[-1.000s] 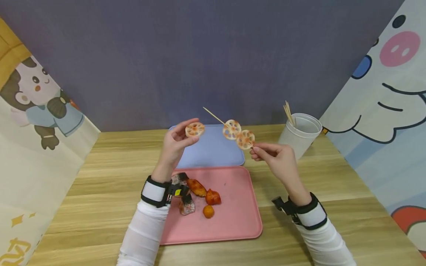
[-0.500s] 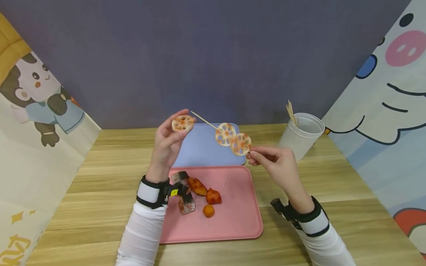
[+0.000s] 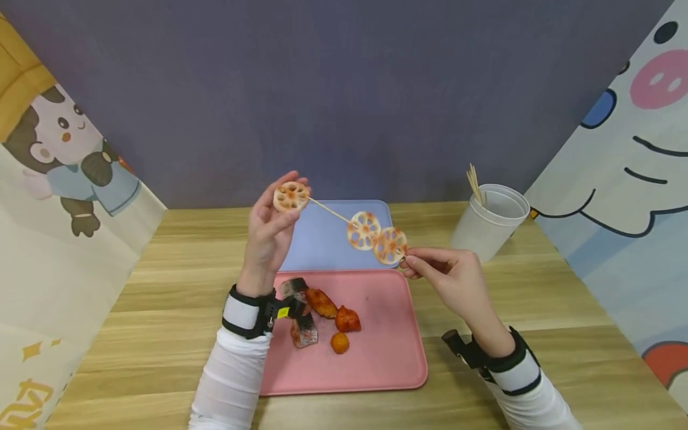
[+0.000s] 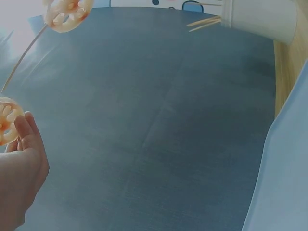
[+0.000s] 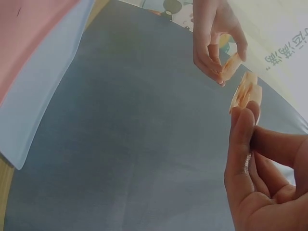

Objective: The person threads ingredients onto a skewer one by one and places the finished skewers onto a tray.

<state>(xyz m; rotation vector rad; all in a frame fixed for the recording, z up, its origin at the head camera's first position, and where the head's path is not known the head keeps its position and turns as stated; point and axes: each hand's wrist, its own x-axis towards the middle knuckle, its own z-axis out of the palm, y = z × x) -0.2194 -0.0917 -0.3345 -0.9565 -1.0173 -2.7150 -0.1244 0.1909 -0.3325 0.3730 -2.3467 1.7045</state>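
In the head view my left hand (image 3: 270,230) holds a lotus root slice (image 3: 291,196) by its rim, between thumb and fingers. My right hand (image 3: 450,275) pinches the near end of a wooden skewer (image 3: 329,209). Two more lotus root slices (image 3: 363,231) are threaded on that skewer, overlapping close to the right fingertips. The skewer's far tip meets the right edge of the left-hand slice; whether it has gone in I cannot tell. In the left wrist view the held slice (image 4: 7,122) is cut off by the frame's edge.
A pink tray (image 3: 384,358) carries fish pieces (image 3: 304,331), a browned wing-like piece (image 3: 321,303), a red chunk (image 3: 347,319) and an orange ball (image 3: 340,343). Behind it lies a blue tray (image 3: 322,251). A white bucket (image 3: 486,224) with several skewers (image 3: 474,184) stands at right.
My left hand has shifted left and slightly up with its slice. The right hand has lowered a little, and the skewer's tip has come over to the left-hand slice.
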